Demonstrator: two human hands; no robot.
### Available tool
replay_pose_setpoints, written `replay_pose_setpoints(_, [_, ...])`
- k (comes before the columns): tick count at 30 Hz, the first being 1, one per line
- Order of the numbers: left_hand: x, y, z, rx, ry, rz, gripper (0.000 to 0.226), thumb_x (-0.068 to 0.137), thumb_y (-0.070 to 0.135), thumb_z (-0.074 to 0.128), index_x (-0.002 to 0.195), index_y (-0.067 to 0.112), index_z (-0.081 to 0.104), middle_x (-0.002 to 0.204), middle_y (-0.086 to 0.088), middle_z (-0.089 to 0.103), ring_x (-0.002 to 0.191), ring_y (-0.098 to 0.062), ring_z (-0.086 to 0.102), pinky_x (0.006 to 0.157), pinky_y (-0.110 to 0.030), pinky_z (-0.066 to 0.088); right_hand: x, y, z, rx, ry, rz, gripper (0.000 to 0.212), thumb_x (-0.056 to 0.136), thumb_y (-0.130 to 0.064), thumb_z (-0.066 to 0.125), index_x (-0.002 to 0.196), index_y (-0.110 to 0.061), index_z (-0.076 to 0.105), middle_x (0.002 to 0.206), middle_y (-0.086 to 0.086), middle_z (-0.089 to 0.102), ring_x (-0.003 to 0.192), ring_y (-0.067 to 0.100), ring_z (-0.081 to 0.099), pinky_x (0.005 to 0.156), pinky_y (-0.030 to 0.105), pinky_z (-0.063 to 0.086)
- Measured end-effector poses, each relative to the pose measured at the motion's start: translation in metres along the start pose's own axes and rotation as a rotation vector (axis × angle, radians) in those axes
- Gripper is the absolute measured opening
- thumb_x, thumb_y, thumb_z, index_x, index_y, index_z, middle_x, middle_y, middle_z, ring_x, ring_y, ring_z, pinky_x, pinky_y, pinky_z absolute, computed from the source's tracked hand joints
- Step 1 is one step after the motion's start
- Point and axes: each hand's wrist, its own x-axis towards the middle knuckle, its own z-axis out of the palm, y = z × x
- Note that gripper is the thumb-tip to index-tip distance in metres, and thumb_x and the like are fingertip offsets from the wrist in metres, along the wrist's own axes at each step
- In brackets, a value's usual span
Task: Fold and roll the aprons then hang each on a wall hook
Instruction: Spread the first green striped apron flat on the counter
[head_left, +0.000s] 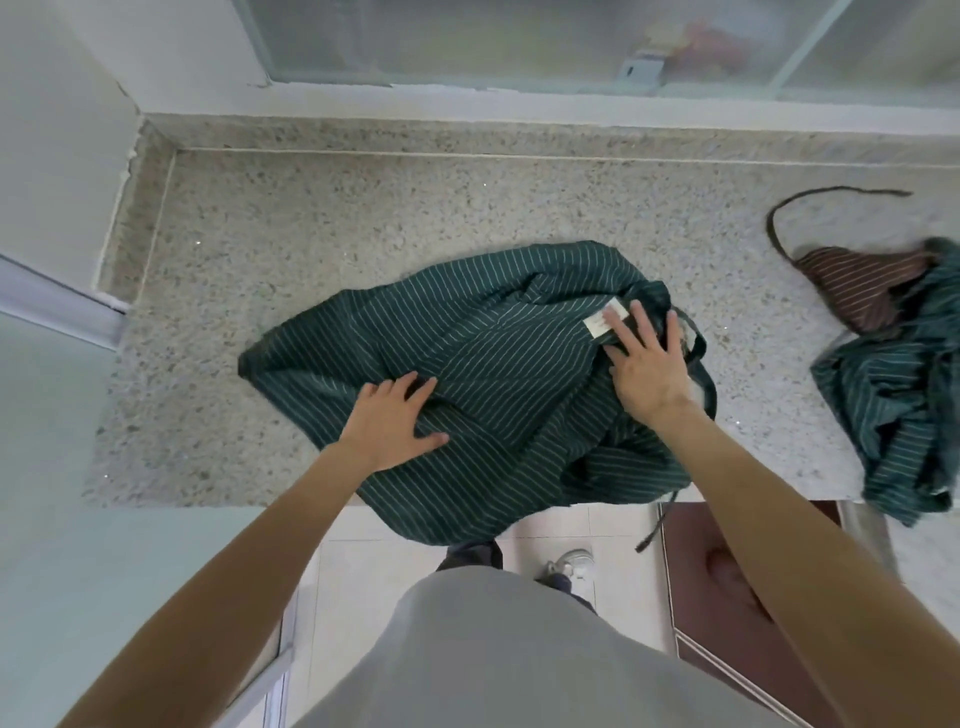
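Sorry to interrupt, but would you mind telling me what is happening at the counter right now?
A person stands at a speckled stone counter with a dark green striped apron spread out, still rumpled, its lower edge hanging over the front. The left hand and the right hand both lie flat on the cloth, the right beside its white label. Nothing is folded or rolled yet. To the right, a brown striped apron and another green apron lie in a heap.
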Motion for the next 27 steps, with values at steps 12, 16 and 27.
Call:
replay_pose_setpoints(12, [0.007, 0.037, -0.001, 0.028, 0.013, 0.041, 0.075, 0.093, 0.046, 0.048, 0.149, 0.012, 0.012, 0.155, -0.014, 0.010, 0.137, -0.032, 0.023, 0.110, -0.039, 0.030, -0.071, -0.115, 0.025, 0.346, -0.033, -0.222, 0.104, 0.070, -0.079, 0.051, 0.148, -0.038, -0.005, 0.159, 0.006, -0.006, 0.143, 0.042, -0.001, 0.103, 0.072, 0.002])
replay_pose_setpoints(16, [-0.014, 0.044, 0.010, 0.091, 0.066, 0.016, 0.067, 0.093, 0.054, 0.038, 0.148, 0.017, 0.022, 0.154, -0.009, 0.019, 0.134, -0.028, 0.030, 0.108, -0.039, 0.028, -0.074, -0.072, 0.054, 0.160, 0.024, -0.335, 0.114, 0.074, -0.063, 0.064, 0.141, -0.042, -0.026, 0.155, -0.001, -0.025, 0.142, 0.036, -0.015, 0.106, 0.069, -0.004])
replay_pose_setpoints(27, [-0.073, 0.091, 0.043, -0.120, 0.169, -0.017, 0.048, 0.093, 0.045, 0.043, 0.133, 0.018, 0.050, 0.128, -0.001, 0.058, 0.119, -0.022, 0.044, 0.100, -0.036, 0.037, -0.090, -0.002, 0.073, 0.412, 0.034, -0.452, 0.081, 0.077, -0.078, 0.036, 0.146, -0.039, 0.021, 0.158, -0.004, 0.006, 0.145, 0.021, -0.009, 0.114, 0.054, -0.009])
